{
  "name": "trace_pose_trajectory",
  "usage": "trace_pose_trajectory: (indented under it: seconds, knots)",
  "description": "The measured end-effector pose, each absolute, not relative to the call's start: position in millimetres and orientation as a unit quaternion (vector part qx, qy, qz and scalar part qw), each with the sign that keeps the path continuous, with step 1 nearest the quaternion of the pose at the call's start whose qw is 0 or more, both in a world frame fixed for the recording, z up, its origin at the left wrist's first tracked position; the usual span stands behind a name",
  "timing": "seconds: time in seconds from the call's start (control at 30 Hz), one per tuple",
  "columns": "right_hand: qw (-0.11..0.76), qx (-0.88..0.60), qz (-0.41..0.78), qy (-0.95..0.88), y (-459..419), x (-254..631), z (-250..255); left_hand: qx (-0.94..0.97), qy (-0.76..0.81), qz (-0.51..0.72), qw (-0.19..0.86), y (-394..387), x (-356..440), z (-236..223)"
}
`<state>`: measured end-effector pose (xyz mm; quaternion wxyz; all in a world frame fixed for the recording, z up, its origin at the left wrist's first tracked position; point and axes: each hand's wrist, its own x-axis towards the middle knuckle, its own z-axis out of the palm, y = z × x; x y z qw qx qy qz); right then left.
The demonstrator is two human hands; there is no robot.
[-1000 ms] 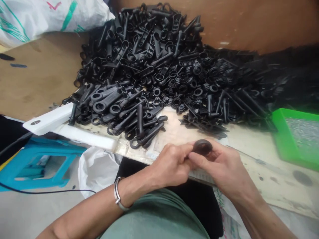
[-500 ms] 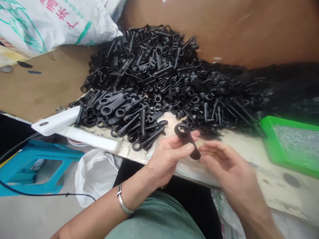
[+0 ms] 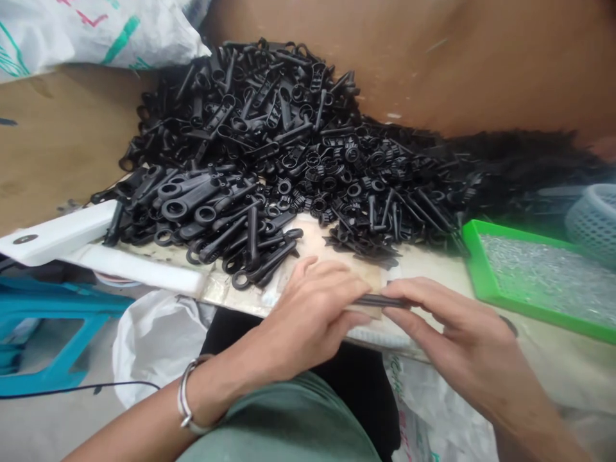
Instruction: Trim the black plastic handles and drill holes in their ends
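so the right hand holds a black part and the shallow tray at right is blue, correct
Not quite: the shallow tray at right is green, not blue, as the head view shows. The right hand does hold a black part.

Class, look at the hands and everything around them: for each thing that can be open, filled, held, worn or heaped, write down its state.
Part: held edge-on to the camera
Right hand: pinching the part
Left hand: curled at the part's other end; grip unclear
Heap: loosely piled
Tray: filled with small pieces
Sack: bulging; mouth not visible
Bag: open
Bracelet: worn
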<state>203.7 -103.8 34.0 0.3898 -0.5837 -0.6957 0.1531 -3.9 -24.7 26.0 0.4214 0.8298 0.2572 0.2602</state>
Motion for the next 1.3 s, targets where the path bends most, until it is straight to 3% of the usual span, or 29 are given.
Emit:
trace_pose_trajectory:
  seconds: [0.07, 0.37, 0.63, 0.87, 1.0, 1.13, 1.3]
  knots:
    - [0.404, -0.580, 0.177, -0.685, -102, 202, 36, 0.858, 0.260, 0.217, 0.386, -24, 2, 30]
    - [0.512, -0.582, 0.390, -0.497, -99, 186, 13, 0.788, 0.226, 0.280, 0.500, -27, 11, 16]
    - [0.541, -0.586, 0.420, -0.434, -85, 178, 3, 0.795, 0.280, 0.245, 0.480, -24, 12, 10]
    - [0.524, -0.538, 0.511, -0.418, -78, 186, 7, 0.646, 0.258, 0.306, 0.650, -18, 10, 7]
    - [0.527, -0.558, 0.465, -0.441, -84, 187, 6, 0.622, 0.249, 0.280, 0.688, -20, 9, 9]
    - [0.512, -0.621, 0.364, -0.468, -78, 180, 3, 0.660, 0.277, 0.252, 0.651, -19, 8, 7]
    - [0.495, -0.585, 0.461, -0.447, -64, 181, 2, 0.538, 0.295, 0.300, 0.731, -16, 9, 3]
